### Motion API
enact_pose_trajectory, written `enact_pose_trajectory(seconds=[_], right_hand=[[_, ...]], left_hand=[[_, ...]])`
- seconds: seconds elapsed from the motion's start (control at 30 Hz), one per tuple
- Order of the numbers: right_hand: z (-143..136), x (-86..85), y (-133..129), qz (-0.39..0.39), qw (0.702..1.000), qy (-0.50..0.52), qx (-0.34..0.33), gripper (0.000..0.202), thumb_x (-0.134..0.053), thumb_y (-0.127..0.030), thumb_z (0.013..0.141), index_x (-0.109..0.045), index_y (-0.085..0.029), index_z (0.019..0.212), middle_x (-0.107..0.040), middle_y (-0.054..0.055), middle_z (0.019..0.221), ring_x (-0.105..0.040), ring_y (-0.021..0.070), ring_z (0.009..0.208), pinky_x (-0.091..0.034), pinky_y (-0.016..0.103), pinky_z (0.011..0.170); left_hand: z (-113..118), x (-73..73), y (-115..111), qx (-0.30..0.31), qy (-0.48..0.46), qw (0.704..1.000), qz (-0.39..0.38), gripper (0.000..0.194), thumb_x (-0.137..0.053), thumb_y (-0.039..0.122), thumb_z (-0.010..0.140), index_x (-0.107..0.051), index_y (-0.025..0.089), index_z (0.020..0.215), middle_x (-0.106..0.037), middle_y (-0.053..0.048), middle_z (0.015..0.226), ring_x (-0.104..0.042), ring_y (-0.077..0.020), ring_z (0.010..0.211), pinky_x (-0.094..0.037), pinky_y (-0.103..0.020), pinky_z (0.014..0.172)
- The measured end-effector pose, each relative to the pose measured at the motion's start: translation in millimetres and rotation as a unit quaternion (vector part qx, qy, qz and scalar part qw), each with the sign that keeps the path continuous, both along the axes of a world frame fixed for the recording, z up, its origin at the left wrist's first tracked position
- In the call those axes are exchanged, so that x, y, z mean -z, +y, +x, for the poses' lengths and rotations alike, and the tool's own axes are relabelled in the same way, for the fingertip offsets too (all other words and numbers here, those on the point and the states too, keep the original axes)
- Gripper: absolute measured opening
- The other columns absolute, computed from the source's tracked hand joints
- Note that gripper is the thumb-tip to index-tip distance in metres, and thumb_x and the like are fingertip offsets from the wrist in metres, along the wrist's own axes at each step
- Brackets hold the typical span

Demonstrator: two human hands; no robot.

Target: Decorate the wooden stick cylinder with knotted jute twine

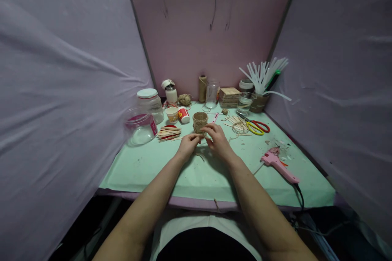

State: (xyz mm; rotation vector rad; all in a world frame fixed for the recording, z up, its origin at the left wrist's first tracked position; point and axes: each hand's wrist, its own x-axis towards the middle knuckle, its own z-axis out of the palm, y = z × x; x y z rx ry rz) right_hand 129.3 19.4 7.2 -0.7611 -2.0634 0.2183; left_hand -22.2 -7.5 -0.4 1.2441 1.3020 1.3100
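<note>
A small cup wrapped in brown twine (200, 121) stands upright in the middle of the table, just beyond my hands. My left hand (189, 145) has its fingers pinched on a thin piece of twine in front of the cup. Close beside it, my right hand (217, 139) curves over the same spot, its thumb and fingers also closed on the twine. The pinched part is small and partly hidden by the fingers. Below the hands a loose twine end (200, 156) lies on the green cloth.
Craft sticks (169, 132) and clear jars (141, 128) stand left, with paper cups (183, 115) behind. Scissors (259, 127) lie right, beyond a pink glue gun (280, 166) with its cord over the front edge. White glue sticks (263, 75) fill a pot at the back right.
</note>
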Motion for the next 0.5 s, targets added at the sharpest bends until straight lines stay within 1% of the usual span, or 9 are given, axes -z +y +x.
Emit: enact_pose_trajectory(seconds=[0.07,0.13,0.17,0.23,0.33,0.4,0.43,0.5], right_hand=[[-1.9,0.8,0.1,0.006,1.000,-0.010,-0.016,0.031,-0.049,-0.012,0.082,-0.064,-0.023,0.107,-0.058,0.009,0.109,-0.048,0.0252,0.105,-0.042,0.041,0.090],[-2.3,2.2,1.5,0.004,1.000,-0.012,-0.016,0.021,-0.049,-0.018,0.087,-0.067,-0.022,0.096,-0.061,0.009,0.099,-0.050,0.0246,0.098,-0.043,0.039,0.085],[-2.0,2.8,2.4,-0.001,1.000,-0.010,-0.015,0.019,-0.048,-0.021,0.088,-0.068,-0.022,0.090,-0.062,0.009,0.094,-0.051,0.0242,0.094,-0.043,0.039,0.083],[-1.3,3.6,3.7,-0.017,1.000,-0.001,-0.008,0.020,-0.049,-0.024,0.089,-0.067,-0.021,0.083,-0.062,0.009,0.087,-0.051,0.0235,0.088,-0.043,0.038,0.080],[-2.1,4.5,3.9,-0.054,0.998,0.027,0.014,0.016,-0.051,-0.024,0.087,-0.064,-0.020,0.079,-0.062,0.008,0.082,-0.052,0.0222,0.084,-0.042,0.036,0.078],[-4.6,5.4,3.4,-0.105,0.992,0.063,0.029,0.013,-0.052,-0.024,0.084,-0.061,-0.020,0.076,-0.061,0.007,0.080,-0.052,0.0208,0.082,-0.041,0.034,0.077],[-6.1,6.0,3.1,-0.142,0.985,0.087,0.033,0.013,-0.052,-0.025,0.083,-0.060,-0.019,0.075,-0.061,0.006,0.079,-0.053,0.0199,0.081,-0.040,0.033,0.076],[-8.9,7.0,2.8,-0.245,0.959,0.139,0.031,0.015,-0.053,-0.030,0.080,-0.059,-0.019,0.072,-0.059,0.003,0.075,-0.052,0.0176,0.074,-0.040,0.030,0.070]], left_hand=[[-0.1,0.9,-0.5,0.008,0.013,1.000,-0.004,0.023,-0.063,0.036,0.069,-0.066,0.014,0.068,-0.048,0.003,0.054,-0.033,-0.0073,0.049,-0.023,-0.024,0.049],[0.1,1.3,-0.7,0.009,0.028,1.000,0.007,0.022,-0.062,0.035,0.069,-0.065,0.014,0.064,-0.048,0.003,0.053,-0.035,-0.0081,0.050,-0.027,-0.024,0.051],[0.2,1.7,-0.4,0.006,0.036,0.999,0.016,0.022,-0.062,0.035,0.069,-0.065,0.014,0.064,-0.050,0.002,0.054,-0.038,-0.0089,0.051,-0.029,-0.024,0.052],[0.1,3.0,0.9,-0.001,0.055,0.998,0.044,0.022,-0.062,0.035,0.070,-0.068,0.014,0.069,-0.056,0.000,0.058,-0.045,-0.0109,0.056,-0.034,-0.025,0.057],[-0.5,5.7,3.3,-0.011,0.098,0.991,0.085,0.022,-0.061,0.033,0.072,-0.071,0.013,0.077,-0.061,-0.002,0.063,-0.051,-0.0132,0.062,-0.039,-0.027,0.063],[-0.5,6.7,3.6,-0.019,0.127,0.986,0.106,0.023,-0.060,0.032,0.075,-0.071,0.013,0.079,-0.062,-0.002,0.064,-0.053,-0.0135,0.063,-0.041,-0.027,0.064],[-0.4,6.6,3.2,-0.024,0.141,0.983,0.114,0.023,-0.059,0.032,0.076,-0.072,0.013,0.080,-0.063,-0.002,0.065,-0.053,-0.0136,0.064,-0.041,-0.027,0.064],[0.3,5.4,1.5,-0.031,0.162,0.978,0.131,0.022,-0.058,0.031,0.077,-0.072,0.013,0.080,-0.064,-0.003,0.067,-0.054,-0.0137,0.065,-0.042,-0.027,0.065]])
